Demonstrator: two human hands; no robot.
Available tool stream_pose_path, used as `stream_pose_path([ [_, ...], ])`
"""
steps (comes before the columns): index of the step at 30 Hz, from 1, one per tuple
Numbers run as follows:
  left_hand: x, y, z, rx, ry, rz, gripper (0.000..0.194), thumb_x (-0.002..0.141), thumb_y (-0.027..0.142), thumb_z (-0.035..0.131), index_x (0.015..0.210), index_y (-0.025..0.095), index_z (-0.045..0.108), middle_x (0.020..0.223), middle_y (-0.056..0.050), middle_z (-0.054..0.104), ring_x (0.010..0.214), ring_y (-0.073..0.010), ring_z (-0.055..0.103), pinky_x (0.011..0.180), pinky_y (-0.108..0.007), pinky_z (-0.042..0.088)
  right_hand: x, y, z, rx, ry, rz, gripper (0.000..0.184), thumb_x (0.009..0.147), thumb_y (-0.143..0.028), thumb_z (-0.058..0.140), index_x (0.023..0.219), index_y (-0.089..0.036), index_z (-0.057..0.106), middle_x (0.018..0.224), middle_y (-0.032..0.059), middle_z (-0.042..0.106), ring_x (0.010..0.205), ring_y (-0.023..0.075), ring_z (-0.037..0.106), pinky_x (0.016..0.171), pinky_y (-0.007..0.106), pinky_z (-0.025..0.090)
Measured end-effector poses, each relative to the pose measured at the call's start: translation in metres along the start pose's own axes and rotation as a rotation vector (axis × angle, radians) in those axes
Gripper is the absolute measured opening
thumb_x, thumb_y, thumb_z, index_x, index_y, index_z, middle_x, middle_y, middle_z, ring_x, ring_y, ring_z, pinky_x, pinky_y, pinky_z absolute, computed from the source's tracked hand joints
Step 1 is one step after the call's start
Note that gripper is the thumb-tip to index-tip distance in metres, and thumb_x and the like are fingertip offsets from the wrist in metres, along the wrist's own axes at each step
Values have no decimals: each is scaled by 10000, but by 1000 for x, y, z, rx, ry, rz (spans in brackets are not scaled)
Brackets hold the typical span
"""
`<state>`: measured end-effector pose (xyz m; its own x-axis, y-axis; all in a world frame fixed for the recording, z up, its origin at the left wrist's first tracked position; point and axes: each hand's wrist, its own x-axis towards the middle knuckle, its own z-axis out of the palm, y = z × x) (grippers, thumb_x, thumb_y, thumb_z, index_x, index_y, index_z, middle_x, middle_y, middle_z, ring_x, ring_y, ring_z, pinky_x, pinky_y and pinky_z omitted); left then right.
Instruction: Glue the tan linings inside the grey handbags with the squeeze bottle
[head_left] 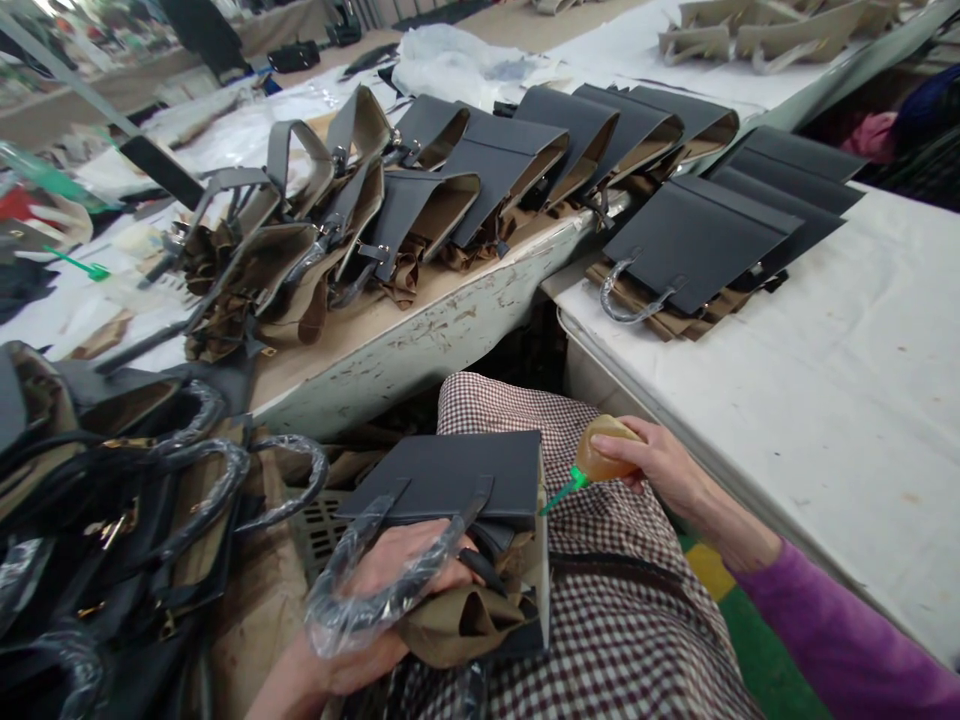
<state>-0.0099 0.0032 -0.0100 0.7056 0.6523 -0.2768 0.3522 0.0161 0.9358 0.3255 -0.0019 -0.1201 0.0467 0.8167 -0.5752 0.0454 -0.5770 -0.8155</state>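
Observation:
My left hand (390,590) grips a dark grey handbag (457,475) on my lap, fingers closed around its plastic-wrapped handle (375,590) and tan lining. My right hand (660,460) is closed on a small amber glue bottle (604,455). The bottle's green nozzle (562,492) touches the right edge of the bag. My checked apron (622,600) lies under the bag.
Several unfinished grey bags (420,195) stand in a row on the worn bench (420,340) ahead. Flat grey bags (705,240) lie on the white table (847,400) at right. A pile of finished bags (112,480) sits at my left.

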Motion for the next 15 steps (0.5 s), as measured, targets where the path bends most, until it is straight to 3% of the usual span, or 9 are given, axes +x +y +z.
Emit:
stream_pose_path([
  [5, -2, -6, 1, 41, -36, 10, 371, 1043, 440, 487, 921, 208, 749, 987, -85, 734, 934, -225, 658, 802, -270, 551, -10, -7, 0, 57, -78, 15, 482, 749, -566, 797, 962, -149, 687, 710, 20, 630, 505, 135, 489, 389, 231, 358],
  [15, 2, -3, -6, 170, -100, 71, 597, 1057, 617, 346, 972, 224, 787, 996, -86, 754, 927, -226, 663, 869, -316, 538, -36, -16, 0, 125, -173, 17, 445, 803, -537, 803, 1016, -159, 707, 774, 29, 646, 568, 143, 515, 390, 201, 355],
])
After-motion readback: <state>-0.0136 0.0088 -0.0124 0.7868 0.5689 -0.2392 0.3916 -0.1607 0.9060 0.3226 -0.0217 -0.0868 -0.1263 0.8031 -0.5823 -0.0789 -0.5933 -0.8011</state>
